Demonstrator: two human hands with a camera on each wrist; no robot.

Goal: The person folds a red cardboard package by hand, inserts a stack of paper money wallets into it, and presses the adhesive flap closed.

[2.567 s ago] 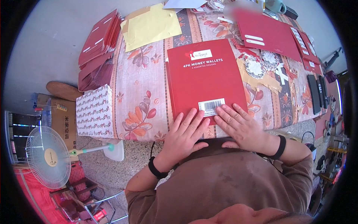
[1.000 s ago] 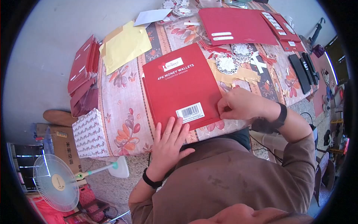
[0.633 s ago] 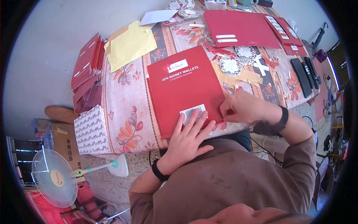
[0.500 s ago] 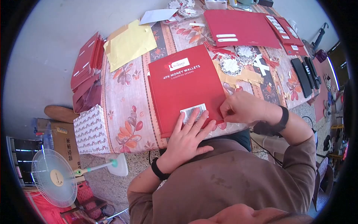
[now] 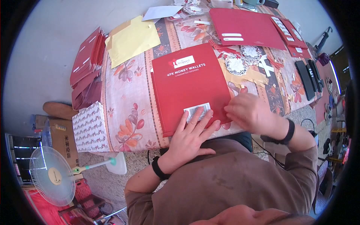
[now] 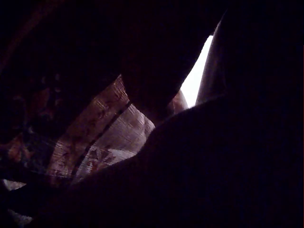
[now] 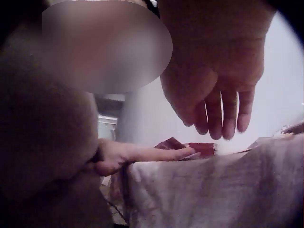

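A red pack (image 5: pixel 189 84) printed "4PK MONEY WALLETS" lies flat on the floral tablecloth (image 5: pixel 131 108), its barcode end at the table's near edge. My left hand (image 5: pixel 197 122) lies flat on that end, its spread straight fingers over the barcode. The right wrist view shows the same hand (image 7: pixel 142 154) with a fingertip on the pack (image 7: pixel 202 148). My right hand (image 5: pixel 242 108), blurred by motion, is at the pack's near right corner. In the right wrist view it (image 7: pixel 221 118) hangs above the table edge with fingers straight, holding nothing. The left wrist view is almost wholly dark.
A yellow envelope (image 5: pixel 133 37) and a stack of red envelopes (image 5: pixel 88 60) lie at far left. A patterned box (image 5: pixel 92 125) overhangs the left edge. Large red cards (image 5: pixel 243 26), paper cut-outs (image 5: pixel 240 63) and black bars (image 5: pixel 305 75) fill the right. A fan (image 5: pixel 52 176) stands on the floor.
My right hand was pinching at the pack's right edge; it has let go and opened, drifting slightly right. My left hand slid forward onto the barcode and stays there.
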